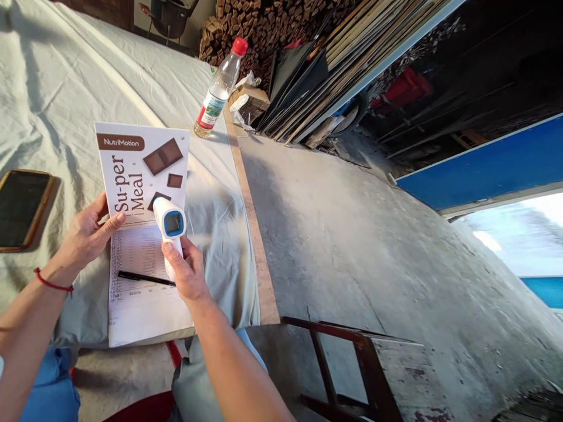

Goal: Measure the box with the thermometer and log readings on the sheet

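Observation:
My left hand (90,231) grips the lower left edge of a white box (132,164) printed "NutriMotion Su-per Meal" with brown chocolate pieces, thumb on its front. In my right hand (189,269) is a white infrared thermometer (169,214), fingers wrapped round its handle. Its blue-framed screen faces me, and its front end points at the lower part of the box. Below the box lies a printed paper sheet (149,316) with rows of small writing I cannot read. A black pen (145,278) rests across the sheet, its right end by the thermometer handle.
A cloth-covered table (53,117) carries a phone (24,208) at the left and a clear bottle (215,94) with a red cap near the right edge. Stacked firewood (281,23) and leaning boards (352,58) stand behind. A wooden chair (365,363) is at lower right.

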A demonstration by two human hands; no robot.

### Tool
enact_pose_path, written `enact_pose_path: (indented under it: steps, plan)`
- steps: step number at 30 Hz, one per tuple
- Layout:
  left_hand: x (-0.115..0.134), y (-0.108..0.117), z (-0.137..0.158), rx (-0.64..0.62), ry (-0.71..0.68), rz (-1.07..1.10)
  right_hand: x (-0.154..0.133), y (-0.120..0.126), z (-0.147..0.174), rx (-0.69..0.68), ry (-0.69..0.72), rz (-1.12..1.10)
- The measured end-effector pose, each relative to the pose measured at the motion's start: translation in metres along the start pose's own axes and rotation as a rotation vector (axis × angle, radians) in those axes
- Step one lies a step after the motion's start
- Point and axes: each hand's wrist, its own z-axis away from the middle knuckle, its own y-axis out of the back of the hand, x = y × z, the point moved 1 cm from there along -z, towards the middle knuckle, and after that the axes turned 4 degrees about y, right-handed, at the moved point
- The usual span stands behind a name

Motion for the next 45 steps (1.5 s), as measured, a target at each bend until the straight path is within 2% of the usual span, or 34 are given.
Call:
enact_pose_path:
  steps: [7,18,24,27,30,32,35,37,39,41,43,45]
  plan:
    - [0.006,-0.004,0.001,-0.008,0.026,0.046,-0.004,-0.006,0.001,-0.023,-0.072,-0.102]
    - [0.010,-0.007,0.003,0.001,0.046,0.096,-0.007,-0.002,0.007,-0.042,-0.036,-0.091]
    - [0.011,-0.009,0.002,0.033,0.041,0.137,-0.006,0.001,0.012,-0.062,0.027,-0.033]
    - [0.012,-0.010,0.002,0.057,0.056,0.185,-0.006,0.012,0.012,-0.054,0.104,0.125]
    - [0.012,-0.007,0.002,0.099,0.014,0.233,-0.007,0.034,0.009,-0.025,0.273,0.439]
    - [0.011,-0.003,0.001,0.136,-0.035,0.218,-0.004,0.053,0.006,-0.078,0.358,0.684]
    - [0.008,0.003,-0.002,0.124,-0.072,0.139,0.007,0.077,0.005,-0.145,0.345,1.027]
    - [0.004,0.005,-0.004,0.089,-0.079,0.043,0.014,0.087,0.007,-0.110,0.307,1.183]
    - [-0.002,0.006,-0.005,0.103,-0.074,-0.115,0.016,0.090,0.012,-0.015,0.322,1.258]
    - [-0.006,0.006,-0.003,0.151,-0.043,-0.327,0.012,0.084,0.018,0.035,0.428,1.246]
    - [-0.008,0.006,0.000,0.191,0.000,-0.493,0.005,0.073,0.026,-0.077,0.559,1.177]
    - [-0.009,0.007,0.005,0.227,0.039,-0.575,0.000,0.060,0.033,-0.265,0.616,1.147]
